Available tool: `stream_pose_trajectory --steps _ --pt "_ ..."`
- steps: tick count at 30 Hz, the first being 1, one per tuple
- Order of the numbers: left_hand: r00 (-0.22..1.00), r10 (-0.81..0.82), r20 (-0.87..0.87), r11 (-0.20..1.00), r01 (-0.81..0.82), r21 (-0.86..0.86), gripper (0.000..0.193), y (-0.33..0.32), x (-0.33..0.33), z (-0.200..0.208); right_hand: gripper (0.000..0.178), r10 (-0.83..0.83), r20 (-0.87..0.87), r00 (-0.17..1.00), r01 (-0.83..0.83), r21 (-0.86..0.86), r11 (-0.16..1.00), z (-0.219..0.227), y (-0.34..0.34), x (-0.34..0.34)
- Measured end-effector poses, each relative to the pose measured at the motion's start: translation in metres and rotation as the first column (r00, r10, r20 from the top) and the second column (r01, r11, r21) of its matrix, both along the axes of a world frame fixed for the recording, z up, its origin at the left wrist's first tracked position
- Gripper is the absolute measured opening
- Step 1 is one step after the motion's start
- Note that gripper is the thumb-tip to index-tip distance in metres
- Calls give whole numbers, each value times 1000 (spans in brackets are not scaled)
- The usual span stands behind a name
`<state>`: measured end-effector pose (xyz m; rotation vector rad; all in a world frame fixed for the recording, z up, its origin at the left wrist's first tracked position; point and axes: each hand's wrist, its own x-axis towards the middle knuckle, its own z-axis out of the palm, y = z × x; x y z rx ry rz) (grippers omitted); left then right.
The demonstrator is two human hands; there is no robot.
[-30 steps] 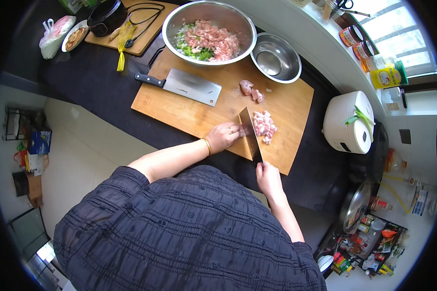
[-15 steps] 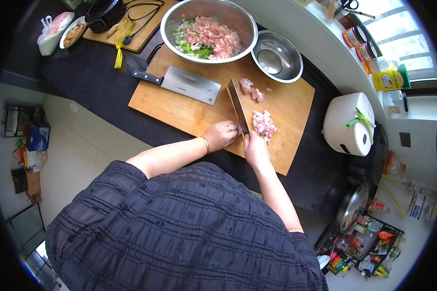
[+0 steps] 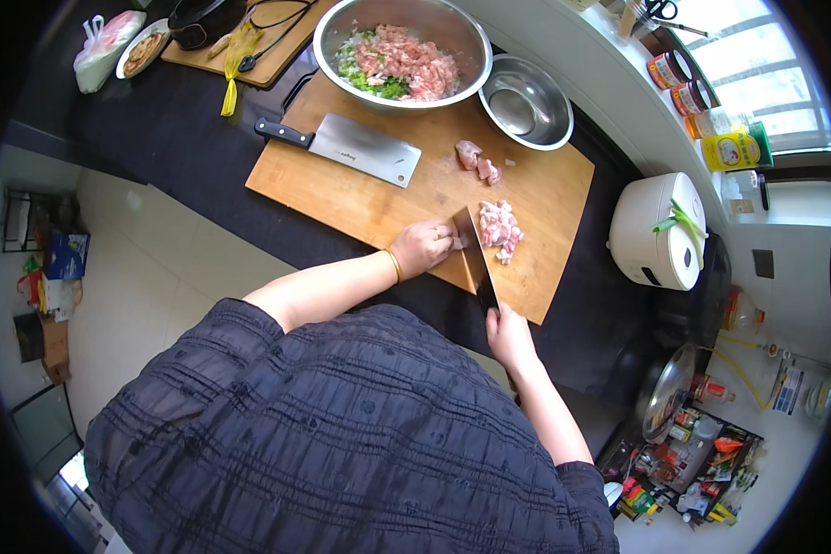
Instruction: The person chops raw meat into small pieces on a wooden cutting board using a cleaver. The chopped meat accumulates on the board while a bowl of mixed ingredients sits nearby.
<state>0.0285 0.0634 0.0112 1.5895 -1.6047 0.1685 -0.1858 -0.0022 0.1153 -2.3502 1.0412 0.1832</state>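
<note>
My right hand (image 3: pixel 511 334), at the near right edge of the wooden cutting board (image 3: pixel 559 198), is closed round the handle of a kitchen knife (image 3: pixel 476 263). The broad blade points away from me, its tip end over the board. Left of the blade, my left hand (image 3: pixel 422 247) has its fingers bent over a small piece of pale meat (image 3: pixel 459 243), mostly hidden beneath them. A pile of diced meat (image 3: pixel 500 228) lies just right of the blade. Farther back sit a few larger raw meat chunks (image 3: pixel 476 161). A second cleaver (image 3: pixel 365 152) rests flat on the board.
A large steel bowl (image 3: pixel 482 69) holds minced meat and chopped greens at the back. Beside it stands a smaller steel bowl (image 3: pixel 563 134). A white rice cooker (image 3: pixel 632 226) with a green onion piece on its lid is to the right. A smaller board (image 3: pixel 268 66) lies back left.
My right hand has drawn the knife toward me and slightly right, so the blade tip sits nearer. My left hand stays at nearly the same spot.
</note>
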Motion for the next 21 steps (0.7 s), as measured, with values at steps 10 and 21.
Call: stream_pose_trajectory --steps 10,21 --pt "999 -41 35 997 43 -58 11 0 2 2 25 -184 211 960 186 12 982 -41 -32 61" --pt "999 13 41 994 -9 -105 10 1 -1 6 22 -31 89 996 34 -43 998 15 -7 19"
